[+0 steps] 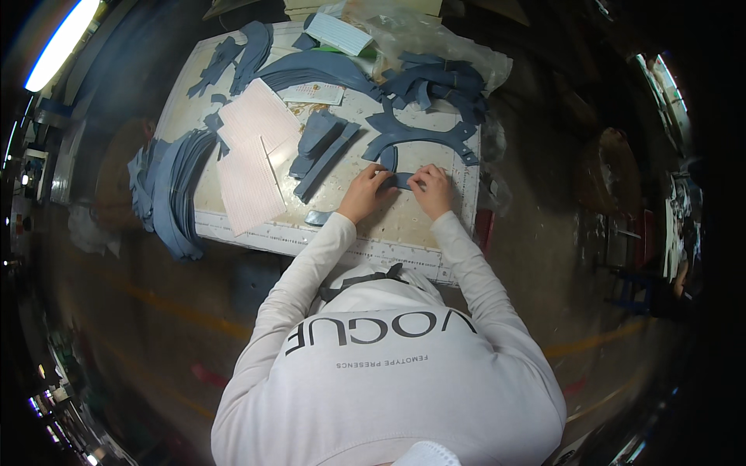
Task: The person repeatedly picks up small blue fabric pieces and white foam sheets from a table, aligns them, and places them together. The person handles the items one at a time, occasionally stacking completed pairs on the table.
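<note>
A small blue-grey cut strip (401,180) lies on the table between my hands. My left hand (363,196) holds its left end with curled fingers. At the other end, my right hand (432,191) pinches the strip, fingertips pressed together. Just above my left fingers, a short upright blue-grey piece (388,158) touches or overlaps the strip; I cannot tell which. Beyond it rests a curved blue-grey piece (423,135) with flared ends. To the left is a small stack of straight blue-grey pieces (317,147). Whether the material is fabric or leather is unclear.
Pale pink lined sheets (252,190) lie on the white table (342,225), with a thin stick (271,167) across them. Bundled strips (183,194) hang over the left edge. More piles (318,68) and clear plastic (420,43) fill the far side. A shiny plate (317,218) sits near the front.
</note>
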A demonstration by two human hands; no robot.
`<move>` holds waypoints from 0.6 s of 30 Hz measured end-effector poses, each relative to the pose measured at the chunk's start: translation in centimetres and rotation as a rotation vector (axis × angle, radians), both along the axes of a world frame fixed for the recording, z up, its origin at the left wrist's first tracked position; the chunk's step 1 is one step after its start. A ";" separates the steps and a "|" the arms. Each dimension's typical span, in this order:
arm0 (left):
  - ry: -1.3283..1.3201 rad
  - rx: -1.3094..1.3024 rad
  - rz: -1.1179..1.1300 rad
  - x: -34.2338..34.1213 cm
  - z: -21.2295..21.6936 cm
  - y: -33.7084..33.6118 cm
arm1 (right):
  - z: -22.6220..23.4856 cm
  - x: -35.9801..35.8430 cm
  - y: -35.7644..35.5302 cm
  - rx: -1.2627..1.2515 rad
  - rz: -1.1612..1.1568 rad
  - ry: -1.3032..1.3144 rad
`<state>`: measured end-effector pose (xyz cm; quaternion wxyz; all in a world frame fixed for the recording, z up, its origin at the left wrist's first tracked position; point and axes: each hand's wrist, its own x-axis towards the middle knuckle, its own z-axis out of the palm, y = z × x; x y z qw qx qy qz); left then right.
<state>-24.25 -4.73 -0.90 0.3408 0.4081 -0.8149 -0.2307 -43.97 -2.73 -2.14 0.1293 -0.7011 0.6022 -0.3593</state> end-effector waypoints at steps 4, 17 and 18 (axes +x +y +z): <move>0.016 -0.037 0.021 0.0 -1.3 -0.1 | 0.3 0.6 0.1 -0.058 0.016 0.170; 0.011 -0.030 0.062 -0.1 -1.4 0.1 | -1.0 1.8 -5.4 0.112 -0.128 -0.427; 0.018 -0.043 0.054 -0.1 -1.4 0.1 | -1.5 2.6 -5.9 0.168 -0.171 -0.477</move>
